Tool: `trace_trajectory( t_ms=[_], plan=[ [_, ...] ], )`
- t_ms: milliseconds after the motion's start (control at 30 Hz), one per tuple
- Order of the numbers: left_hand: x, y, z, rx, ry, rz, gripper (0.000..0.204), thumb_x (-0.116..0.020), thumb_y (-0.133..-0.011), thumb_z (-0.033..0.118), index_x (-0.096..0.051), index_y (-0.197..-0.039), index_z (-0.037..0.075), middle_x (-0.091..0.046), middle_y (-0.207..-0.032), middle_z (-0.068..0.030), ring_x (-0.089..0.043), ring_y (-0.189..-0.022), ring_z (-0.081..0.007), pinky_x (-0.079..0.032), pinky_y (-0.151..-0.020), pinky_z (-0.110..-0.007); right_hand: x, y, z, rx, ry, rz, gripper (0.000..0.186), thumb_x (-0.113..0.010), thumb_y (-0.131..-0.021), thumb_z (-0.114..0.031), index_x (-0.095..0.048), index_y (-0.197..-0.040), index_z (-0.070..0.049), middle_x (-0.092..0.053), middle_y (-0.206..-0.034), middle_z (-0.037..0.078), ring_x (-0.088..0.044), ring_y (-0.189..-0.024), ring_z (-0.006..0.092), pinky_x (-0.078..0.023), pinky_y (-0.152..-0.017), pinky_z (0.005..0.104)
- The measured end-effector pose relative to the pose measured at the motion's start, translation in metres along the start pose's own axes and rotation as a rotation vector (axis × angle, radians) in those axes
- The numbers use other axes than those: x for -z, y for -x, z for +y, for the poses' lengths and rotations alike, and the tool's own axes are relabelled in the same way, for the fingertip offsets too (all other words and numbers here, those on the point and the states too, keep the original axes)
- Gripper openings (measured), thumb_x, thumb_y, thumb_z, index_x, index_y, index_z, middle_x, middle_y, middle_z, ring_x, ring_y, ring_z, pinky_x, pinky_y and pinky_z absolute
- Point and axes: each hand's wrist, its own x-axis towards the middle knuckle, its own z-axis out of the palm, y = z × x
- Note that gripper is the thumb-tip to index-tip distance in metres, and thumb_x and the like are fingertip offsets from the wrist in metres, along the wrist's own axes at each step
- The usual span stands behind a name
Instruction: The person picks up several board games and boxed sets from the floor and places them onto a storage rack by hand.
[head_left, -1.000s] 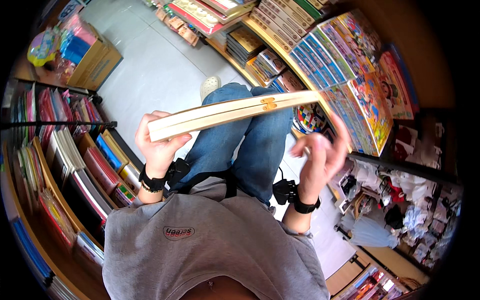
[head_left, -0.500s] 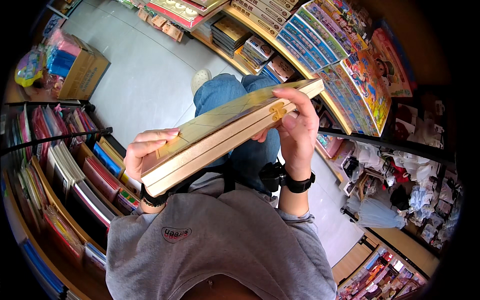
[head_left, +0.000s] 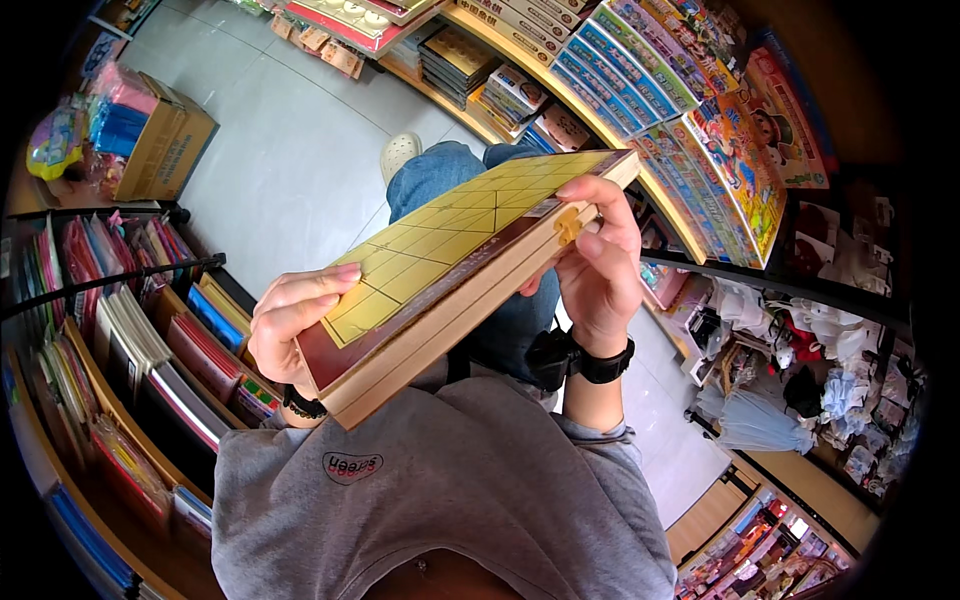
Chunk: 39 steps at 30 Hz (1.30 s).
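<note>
A folded wooden game board (head_left: 440, 250) is held up at a slant above my lap, its two halves closed together. Its upper face is yellow with dark grid lines and a dark red-brown border. Along the pale side edge runs a seam, with a gold-coloured metal clasp (head_left: 570, 226) near the right end. My left hand (head_left: 292, 318) grips the left end, fingers lying on top of the yellow face. At the clasp, my right hand (head_left: 604, 268) pinches the edge, one finger above it and the thumb just beneath. The underside of the board is hidden.
Shelves of stacked boxed games (head_left: 615, 85) stand ahead and to the right. Racks of folders and notebooks (head_left: 140, 350) are close on my left. A cardboard box (head_left: 168, 140) with plastic-wrapped goods stands at the far left. Doll-like clothing items (head_left: 760, 420) hang at the right.
The board has tilted so its yellow gridded face shows more fully, and its near left corner has dropped. Both hands keep hold in about the same places.
</note>
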Motion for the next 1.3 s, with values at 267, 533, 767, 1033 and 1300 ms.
trace_trajectory(
  t_ms=[267,533,767,1033,1300],
  plan=[
    [-0.002,-0.004,-0.002,-0.151,-0.193,-0.051,0.021,-0.065,-0.074,0.012,-0.049,-0.078,0.0,-0.063,-0.072,-0.0178,-0.065,-0.065,-0.0279,-0.05,-0.055,-0.031,0.006,0.0,0.007,0.024,-0.076,0.013,0.034,-0.044,-0.075,-0.013,-0.043,-0.105,0.003,-0.054,-0.094,0.02,-0.06,-0.066,0.0255,-0.051,-0.046,0.0315],
    [0.0,-0.012,0.003,-0.214,-0.267,-0.11,0.02,-0.063,-0.075,0.014,-0.049,-0.077,-0.001,-0.063,-0.069,-0.0173,-0.065,-0.064,-0.0276,-0.049,-0.051,-0.029,0.006,0.0,0.013,0.018,-0.091,0.029,0.028,-0.037,-0.078,-0.003,-0.041,-0.104,0.005,-0.06,-0.071,0.021,-0.062,-0.051,0.0267,-0.051,-0.044,0.0296],
    [0.001,-0.01,0.006,-0.199,-0.296,-0.114,0.02,-0.064,-0.074,0.014,-0.05,-0.075,-0.001,-0.063,-0.068,-0.0167,-0.065,-0.063,-0.0271,-0.048,-0.049,-0.028,0.009,0.002,0.014,-0.027,-0.034,0.039,0.027,-0.046,-0.078,-0.011,-0.042,-0.101,0.003,-0.057,-0.089,0.018,-0.06,-0.055,0.0219,-0.05,-0.04,0.0281],
    [0.009,0.004,-0.015,0.198,-0.189,0.04,0.026,-0.073,-0.07,0.011,-0.05,-0.075,0.0,-0.063,-0.073,-0.0141,-0.064,-0.068,-0.0219,-0.049,-0.059,-0.029,-0.002,-0.003,0.028,-0.12,0.047,0.004,0.036,-0.041,-0.086,-0.01,-0.036,-0.121,-0.003,-0.062,-0.082,0.024,-0.065,-0.071,0.0288,-0.053,-0.06,0.031],
    [0.089,-0.036,-0.061,0.521,-0.013,0.648,0.039,-0.053,-0.09,0.027,-0.045,-0.118,0.0,-0.056,-0.11,-0.0072,-0.053,-0.096,-0.0136,-0.041,-0.085,-0.028,0.017,-0.01,0.05,-0.077,0.038,-0.119,0.05,-0.043,-0.088,-0.01,-0.025,-0.134,-0.006,-0.053,-0.114,0.018,-0.058,-0.094,0.023,-0.046,-0.079,0.0314]
  ],
)
